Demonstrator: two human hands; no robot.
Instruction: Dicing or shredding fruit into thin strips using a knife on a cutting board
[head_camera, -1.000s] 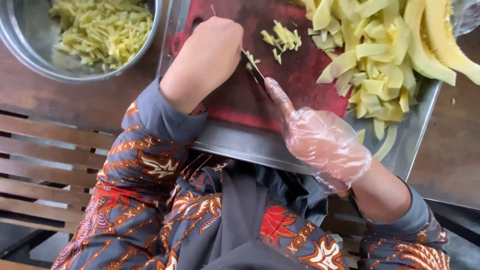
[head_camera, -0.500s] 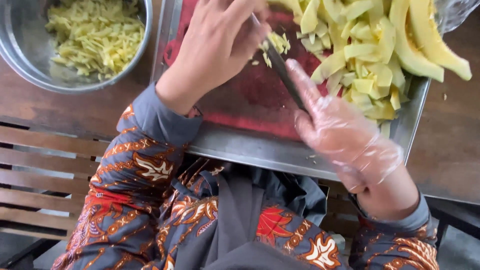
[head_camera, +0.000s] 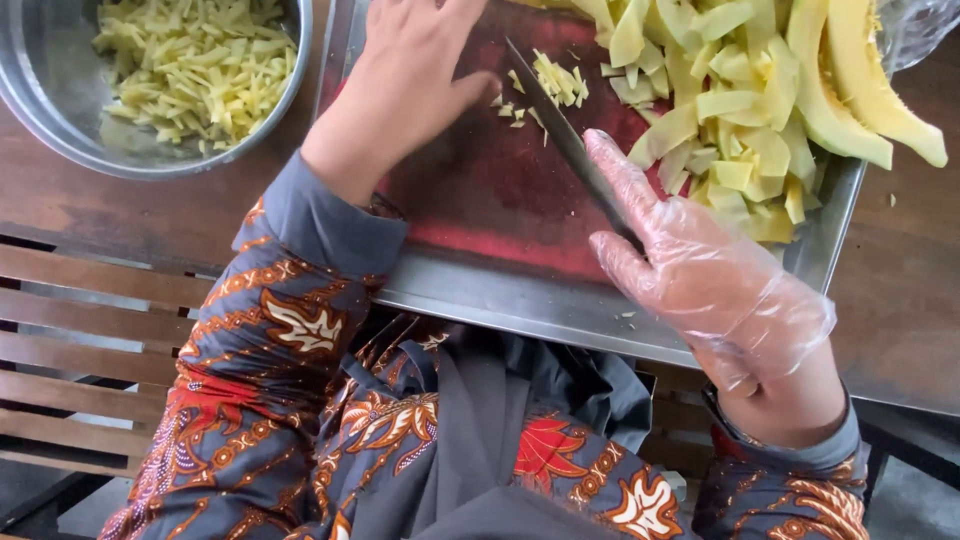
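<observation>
Knife with a long dark steel blade (head_camera: 565, 140): its handle is wrapped and hidden by the right hand (head_camera: 715, 285), sheathed in a clear plastic glove, with 1 finger laid along the spine. The blade lies slanted over the red cutting board (head_camera: 480, 190), tip near the small pile of pale yellow cut strips (head_camera: 555, 80). The bare left hand (head_camera: 410, 80) rests on the board beside the strips, fingers loosely bent, clamped on nothing. The strips are judged light, moist and slippery, best pinched together. Chunky yellow fruit pieces (head_camera: 740, 110) are heaped on the metal tray (head_camera: 520, 305).

A steel bowl (head_camera: 60, 130) of yellow shreds (head_camera: 190, 60) sits on a wooden table (head_camera: 120, 215).
</observation>
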